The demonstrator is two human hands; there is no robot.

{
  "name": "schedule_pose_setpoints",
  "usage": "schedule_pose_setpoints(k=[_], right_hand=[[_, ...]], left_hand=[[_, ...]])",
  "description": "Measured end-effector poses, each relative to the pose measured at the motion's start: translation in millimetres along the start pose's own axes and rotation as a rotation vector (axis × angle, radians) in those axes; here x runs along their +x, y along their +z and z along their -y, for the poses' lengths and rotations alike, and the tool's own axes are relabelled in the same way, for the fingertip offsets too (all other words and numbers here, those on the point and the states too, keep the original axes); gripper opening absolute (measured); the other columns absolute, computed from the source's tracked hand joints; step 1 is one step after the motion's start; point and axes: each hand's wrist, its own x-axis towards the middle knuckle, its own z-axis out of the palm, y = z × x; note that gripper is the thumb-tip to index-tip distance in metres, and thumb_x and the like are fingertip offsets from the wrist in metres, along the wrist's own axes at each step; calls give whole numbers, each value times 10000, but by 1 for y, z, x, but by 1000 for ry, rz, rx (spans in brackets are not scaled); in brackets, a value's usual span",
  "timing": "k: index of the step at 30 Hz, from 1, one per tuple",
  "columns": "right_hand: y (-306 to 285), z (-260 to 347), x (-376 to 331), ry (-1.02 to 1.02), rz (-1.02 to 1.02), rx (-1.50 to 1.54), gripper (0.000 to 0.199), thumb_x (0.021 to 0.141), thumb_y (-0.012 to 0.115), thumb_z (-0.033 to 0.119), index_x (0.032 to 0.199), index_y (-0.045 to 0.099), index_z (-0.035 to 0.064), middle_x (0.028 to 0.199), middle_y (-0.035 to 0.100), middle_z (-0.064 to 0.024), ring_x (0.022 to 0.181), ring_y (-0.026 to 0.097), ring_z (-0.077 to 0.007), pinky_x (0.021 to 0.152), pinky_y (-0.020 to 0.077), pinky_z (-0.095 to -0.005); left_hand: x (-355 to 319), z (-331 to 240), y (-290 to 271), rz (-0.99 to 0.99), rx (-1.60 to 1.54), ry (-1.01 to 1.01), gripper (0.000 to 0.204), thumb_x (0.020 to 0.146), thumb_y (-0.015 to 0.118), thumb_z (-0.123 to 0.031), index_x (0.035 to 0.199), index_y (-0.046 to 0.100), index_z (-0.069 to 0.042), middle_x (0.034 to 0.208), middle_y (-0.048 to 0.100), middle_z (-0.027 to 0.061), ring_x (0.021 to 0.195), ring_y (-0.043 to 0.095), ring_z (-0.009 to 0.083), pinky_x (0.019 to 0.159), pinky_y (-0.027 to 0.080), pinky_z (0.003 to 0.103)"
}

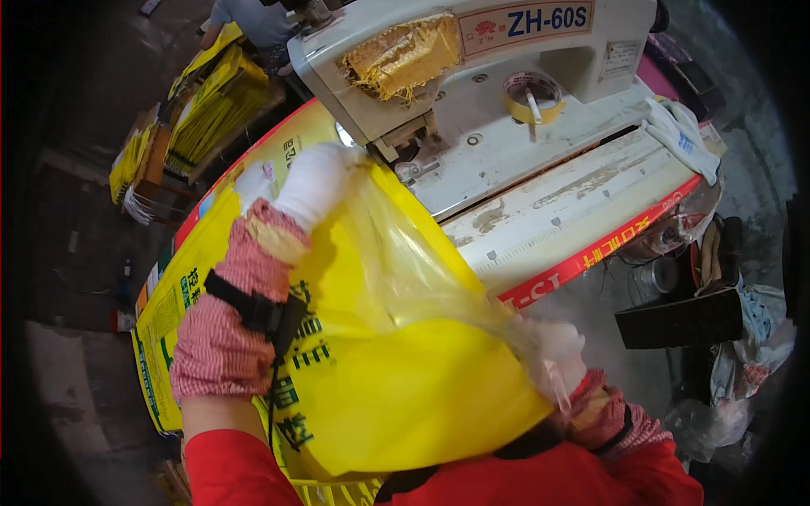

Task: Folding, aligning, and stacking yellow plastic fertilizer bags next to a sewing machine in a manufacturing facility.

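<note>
A large yellow printed sack (413,388) spreads across my front, its upper end lying at the sewing machine (371,101). A clear plastic liner (401,261) sticks out along the sack's right edge. My left hand (316,184), in a white glove, is closed on the sack's top corner, close beside the presser foot (413,169); its fingertips are partly hidden. My right hand (553,354), gloved too and slightly blurred, is closed on the liner at the sack's lower right edge. Pink checked sleeve covers wrap both forearms, and a black strap crosses the left one.
A tape roll (533,99) with a white stick sits on the machine bed. A white glove (682,139) lies at the bed's right end. Stacked yellow sacks (215,110) stand at the far left near another person (253,29). A dark box (679,319) is at right.
</note>
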Motion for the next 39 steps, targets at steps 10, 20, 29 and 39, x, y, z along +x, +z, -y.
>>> schedule_pose_setpoints(k=[10, 20, 29, 39], right_hand=[[39, 35, 146, 89, 614, -755, 352, 775, 546, 271, 1095, 600, 136, 986, 647, -119, 901, 621, -301, 729, 489, -431], [-18, 33, 235, -482, 518, -643, 217, 772, 597, 211, 957, 678, 131, 899, 662, -95, 825, 625, -262, 762, 484, -323], [-2, 16, 253, -143, 736, -296, 205, 736, 656, 262, 818, 676, 75, 741, 652, -83, 662, 601, -189, 628, 463, -380], [19, 19, 253, -390, 734, -630, 247, 725, 670, 272, 906, 669, 105, 937, 666, -81, 743, 602, -208, 670, 475, -394]], left_hand=[[58, 91, -48, -202, 191, -148, 285, 773, 567, -144, 1053, 622, -148, 1040, 606, 138, 933, 594, 307, 835, 467, 342], [-26, -136, -128, 20, 176, 448, 164, 725, 635, -204, 775, 634, -48, 743, 613, 131, 808, 593, 307, 741, 453, 373], [-39, -209, -132, 1165, 233, 587, 280, 772, 622, -259, 932, 601, -30, 764, 610, 97, 744, 610, 257, 701, 485, 341], [-71, -218, -155, 1461, 677, 184, 615, 758, 514, -628, 766, 668, -33, 703, 627, 147, 700, 614, 340, 654, 486, 400]])
